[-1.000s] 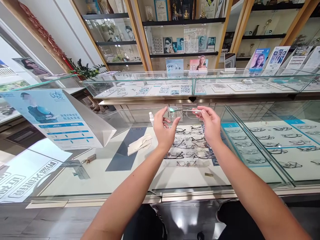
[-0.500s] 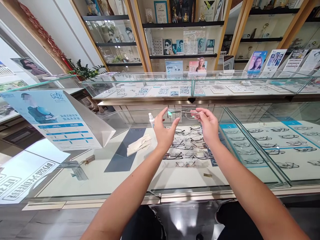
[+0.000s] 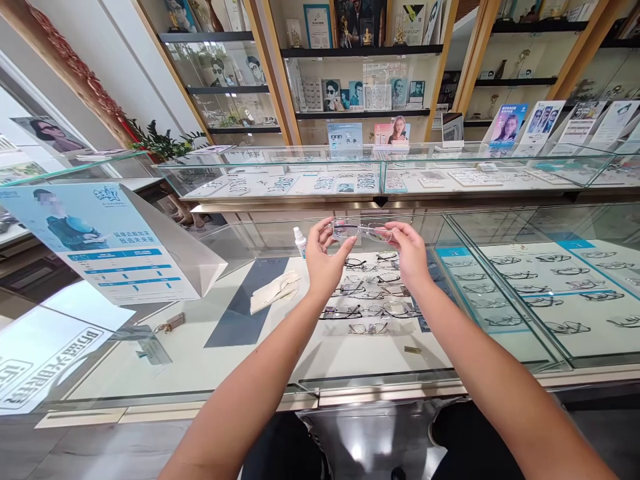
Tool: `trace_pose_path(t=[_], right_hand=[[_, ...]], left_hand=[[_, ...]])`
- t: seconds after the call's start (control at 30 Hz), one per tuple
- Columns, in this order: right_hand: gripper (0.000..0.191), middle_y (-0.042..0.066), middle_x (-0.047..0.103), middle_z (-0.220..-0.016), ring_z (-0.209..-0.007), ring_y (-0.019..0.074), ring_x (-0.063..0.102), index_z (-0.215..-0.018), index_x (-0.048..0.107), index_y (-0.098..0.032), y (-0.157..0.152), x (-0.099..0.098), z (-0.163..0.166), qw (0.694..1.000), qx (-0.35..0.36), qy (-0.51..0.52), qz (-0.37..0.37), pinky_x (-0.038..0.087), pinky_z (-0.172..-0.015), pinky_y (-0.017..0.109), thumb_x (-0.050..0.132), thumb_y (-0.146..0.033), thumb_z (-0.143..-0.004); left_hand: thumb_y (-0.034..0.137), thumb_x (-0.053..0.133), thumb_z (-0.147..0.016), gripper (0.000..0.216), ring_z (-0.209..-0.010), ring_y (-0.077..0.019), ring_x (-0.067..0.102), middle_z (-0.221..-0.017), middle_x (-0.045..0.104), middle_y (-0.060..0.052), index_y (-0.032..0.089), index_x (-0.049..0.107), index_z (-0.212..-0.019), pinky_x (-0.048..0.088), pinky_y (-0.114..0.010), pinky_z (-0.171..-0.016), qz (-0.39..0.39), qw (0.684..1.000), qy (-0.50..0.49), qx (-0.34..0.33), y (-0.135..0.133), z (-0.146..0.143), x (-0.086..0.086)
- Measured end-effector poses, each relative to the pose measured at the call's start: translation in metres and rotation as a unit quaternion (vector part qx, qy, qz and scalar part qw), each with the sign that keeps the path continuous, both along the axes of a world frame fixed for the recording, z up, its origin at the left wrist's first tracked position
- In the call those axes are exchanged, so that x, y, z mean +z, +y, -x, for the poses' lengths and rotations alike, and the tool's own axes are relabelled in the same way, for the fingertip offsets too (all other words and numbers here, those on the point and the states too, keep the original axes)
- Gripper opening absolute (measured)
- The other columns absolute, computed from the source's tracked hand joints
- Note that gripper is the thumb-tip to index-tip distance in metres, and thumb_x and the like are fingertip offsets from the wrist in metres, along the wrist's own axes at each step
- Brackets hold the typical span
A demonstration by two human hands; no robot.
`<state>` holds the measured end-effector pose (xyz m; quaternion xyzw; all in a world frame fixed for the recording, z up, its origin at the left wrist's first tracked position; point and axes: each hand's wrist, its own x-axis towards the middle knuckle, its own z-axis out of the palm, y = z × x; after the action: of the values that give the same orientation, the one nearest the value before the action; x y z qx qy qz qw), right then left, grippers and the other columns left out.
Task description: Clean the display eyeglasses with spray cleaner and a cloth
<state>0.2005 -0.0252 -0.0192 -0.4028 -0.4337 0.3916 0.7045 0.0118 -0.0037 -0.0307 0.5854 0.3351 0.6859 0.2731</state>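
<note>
Thin-framed glasses (image 3: 363,231) were held at frame centre, above the display counter (image 3: 210,363).
The left hand (image 3: 324,257) and right hand (image 3: 411,253) each pinched an outer end; light and fragile, likely best gripped there, off the lenses.

This is an eyewear shop. Glass display cases (image 3: 500,230) run in rows, each filled with neat lines of spectacle frames (image 3: 373,308). Wall shelves (image 3: 360,49) behind carry portraits (image 3: 331,95) of people wearing glasses. Advertising placards (image 3: 100,247) stand on the glass tops, and a spray bottle (image 3: 300,241) and a cleaning cloth (image 3: 273,292) lie inside.
</note>
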Motion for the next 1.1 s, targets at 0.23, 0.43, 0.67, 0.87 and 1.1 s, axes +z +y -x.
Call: trace_pose_path(t=[0.23, 0.43, 0.67, 0.87, 1.1], right_hand=[[0.024, 0.004, 0.085, -0.118, -0.123, 0.0296, 0.071, -0.094, 0.081, -0.028, 0.001, 0.001, -0.007, 0.998, -0.025, -0.057, 0.030, 0.053, -0.108, 0.045, 0.066, -0.044, -0.087], [0.026, 0.004, 0.086, -0.114, -0.116, 0.0270, 0.073, -0.097, 0.085, -0.028, -0.003, 0.015, -0.018, 0.985, 0.084, -0.147, -0.003, 0.055, -0.110, 0.044, 0.080, -0.052, -0.086], [0.032, 0.004, 0.088, -0.103, -0.103, 0.0255, 0.074, -0.085, 0.086, -0.026, 0.000, 0.012, -0.028, 0.968, 0.172, -0.172, 0.057, 0.055, -0.102, 0.043, 0.090, -0.057, -0.078], [0.038, 0.005, 0.088, -0.098, -0.092, 0.0219, 0.073, -0.088, 0.087, -0.024, 0.001, 0.009, -0.030, 0.960, 0.210, -0.167, 0.073, 0.056, -0.095, 0.040, 0.094, -0.060, -0.075], [0.044, 0.008, 0.087, -0.094, -0.090, 0.0247, 0.077, -0.085, 0.086, -0.024, 0.002, 0.010, -0.022, 0.987, 0.134, -0.078, 0.040, 0.063, -0.095, 0.045, 0.098, -0.062, -0.069]], left_hand=[[0.046, 0.095, -0.082, 0.070, -0.128, -0.0275, 0.074, -0.137, 0.076, -0.014, 0.028, 0.061, -0.141, 0.063, -0.041, -0.098, -0.009, 0.999, 0.009, -0.041, 0.005, 0.003, 0.002], [0.045, 0.095, -0.082, 0.071, -0.114, -0.0246, 0.078, -0.135, 0.078, -0.015, 0.026, 0.060, -0.142, 0.058, -0.034, -0.084, 0.015, 0.991, 0.067, -0.111, 0.003, 0.006, 0.006], [0.042, 0.097, -0.078, 0.071, -0.105, -0.0225, 0.077, -0.134, 0.078, -0.016, 0.024, 0.064, -0.138, 0.055, -0.031, -0.076, 0.038, 0.982, 0.089, -0.161, 0.000, 0.006, 0.009], [0.049, 0.096, -0.079, 0.076, -0.099, -0.0211, 0.075, -0.136, 0.075, -0.016, 0.026, 0.060, -0.143, 0.059, -0.032, -0.077, 0.048, 0.972, 0.104, -0.204, 0.006, 0.009, 0.011], [0.049, 0.087, -0.087, 0.040, -0.079, -0.0161, 0.061, -0.091, 0.067, -0.003, 0.024, 0.074, -0.115, 0.049, -0.030, -0.072, 0.007, 0.995, 0.096, 0.037, -0.019, -0.002, 0.020]])
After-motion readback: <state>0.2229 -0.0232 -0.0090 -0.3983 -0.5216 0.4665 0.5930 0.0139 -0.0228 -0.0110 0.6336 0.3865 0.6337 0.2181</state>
